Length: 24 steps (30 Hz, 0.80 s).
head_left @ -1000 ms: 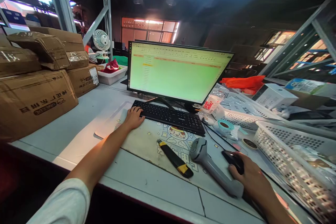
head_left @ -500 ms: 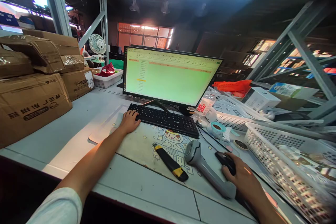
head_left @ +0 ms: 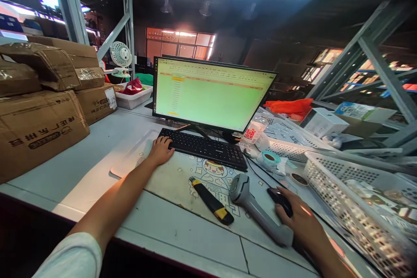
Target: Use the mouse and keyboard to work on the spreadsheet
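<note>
My left hand [head_left: 160,150] rests on the left end of a black keyboard [head_left: 205,147], its fingers spread over the keys. A black computer mouse [head_left: 282,202] sits under my right hand [head_left: 298,213], whose fingers wrap round it. Just left of the mouse lies a grey barcode scanner [head_left: 260,215]. A black and yellow utility knife [head_left: 211,202] is on the patterned desk mat [head_left: 176,186], apart from both hands. Behind the keyboard stands a monitor [head_left: 208,95] showing a spreadsheet with a few yellow-marked cells.
Cardboard boxes [head_left: 39,130] are stacked at the left. White plastic baskets [head_left: 345,195] with packets stand at the right, near a roll of blue tape [head_left: 269,159] and a paper cup [head_left: 253,132]. A small basket [head_left: 135,99] and a fan [head_left: 120,55] are farther back.
The spreadsheet has scrolled, and its yellow-marked cells now sit at different heights in the column. Both hands stay in place.
</note>
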{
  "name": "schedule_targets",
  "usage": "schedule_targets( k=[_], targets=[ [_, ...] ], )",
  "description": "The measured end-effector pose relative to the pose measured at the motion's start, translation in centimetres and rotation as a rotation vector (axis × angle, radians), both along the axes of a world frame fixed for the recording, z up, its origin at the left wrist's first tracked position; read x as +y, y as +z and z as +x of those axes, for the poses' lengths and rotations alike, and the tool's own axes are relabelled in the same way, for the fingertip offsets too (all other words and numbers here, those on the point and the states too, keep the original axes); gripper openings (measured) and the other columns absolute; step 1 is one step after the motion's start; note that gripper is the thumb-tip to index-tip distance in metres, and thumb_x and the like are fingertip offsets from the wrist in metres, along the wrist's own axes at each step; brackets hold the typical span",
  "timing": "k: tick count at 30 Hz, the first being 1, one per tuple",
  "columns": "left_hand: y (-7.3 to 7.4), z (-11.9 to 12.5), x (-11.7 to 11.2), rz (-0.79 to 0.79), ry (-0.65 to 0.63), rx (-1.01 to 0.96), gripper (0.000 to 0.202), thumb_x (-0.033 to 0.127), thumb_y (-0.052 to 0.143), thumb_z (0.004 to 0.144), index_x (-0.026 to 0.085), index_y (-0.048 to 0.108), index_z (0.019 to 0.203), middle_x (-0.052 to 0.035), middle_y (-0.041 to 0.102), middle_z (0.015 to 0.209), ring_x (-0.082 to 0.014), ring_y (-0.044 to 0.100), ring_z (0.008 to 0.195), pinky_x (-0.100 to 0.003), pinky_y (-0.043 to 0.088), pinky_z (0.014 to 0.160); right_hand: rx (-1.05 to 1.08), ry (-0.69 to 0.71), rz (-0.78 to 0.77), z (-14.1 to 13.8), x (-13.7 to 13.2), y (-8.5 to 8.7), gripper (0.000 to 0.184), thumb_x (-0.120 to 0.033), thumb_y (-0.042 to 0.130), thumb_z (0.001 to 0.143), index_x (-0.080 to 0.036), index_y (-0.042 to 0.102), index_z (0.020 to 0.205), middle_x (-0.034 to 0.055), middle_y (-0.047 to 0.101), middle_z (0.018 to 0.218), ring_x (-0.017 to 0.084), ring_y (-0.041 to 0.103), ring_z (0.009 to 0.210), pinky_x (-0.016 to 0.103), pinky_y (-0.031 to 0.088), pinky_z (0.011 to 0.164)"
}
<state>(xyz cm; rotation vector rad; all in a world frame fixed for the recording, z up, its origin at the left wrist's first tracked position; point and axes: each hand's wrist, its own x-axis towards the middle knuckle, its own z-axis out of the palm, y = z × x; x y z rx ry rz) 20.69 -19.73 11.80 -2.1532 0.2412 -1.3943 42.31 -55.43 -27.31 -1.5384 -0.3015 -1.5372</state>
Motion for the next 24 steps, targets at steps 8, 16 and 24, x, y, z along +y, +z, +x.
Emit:
schedule_targets(
  k=[8, 16, 24],
  targets=[
    [0.0, -0.3, -0.3, -0.004, 0.021, 0.012, 0.049, 0.043, 0.052, 0.107, 0.022, 0.056, 0.151, 0.0000, 0.041, 0.163, -0.0252, 0.029, 0.154, -0.045, 0.023, 0.127, 0.083, -0.020, 0.040, 0.0, 0.1, 0.1, 0.085, -0.074, 0.037, 0.089, -0.010, 0.066, 0.137, 0.0133, 0.062, 0.140, 0.033, 0.062, 0.125, 0.049, 0.049, 0.113],
    [-0.1, -0.4, -0.3, 0.002, 0.015, 0.015, 0.049, 0.043, 0.051, 0.107, 0.021, 0.056, 0.150, -0.0004, 0.043, 0.162, -0.0252, 0.029, 0.153, -0.045, 0.024, 0.126, 0.140, 0.041, 0.069, -0.8, 0.2, 0.4, 0.084, -0.073, 0.041, 0.085, -0.010, 0.059, 0.138, 0.0146, 0.064, 0.131, 0.034, 0.063, 0.118, 0.052, 0.049, 0.109],
    [0.1, 0.2, 0.2, 0.017, -0.031, -0.001, 0.048, 0.043, 0.053, 0.106, 0.021, 0.057, 0.148, -0.0010, 0.045, 0.161, -0.0254, 0.031, 0.151, -0.046, 0.025, 0.125, 0.014, 0.011, 0.026, -0.8, 0.1, 0.1, 0.069, -0.065, 0.041, 0.091, -0.013, 0.064, 0.130, 0.0121, 0.063, 0.135, 0.033, 0.062, 0.122, 0.053, 0.046, 0.115]
  ],
)
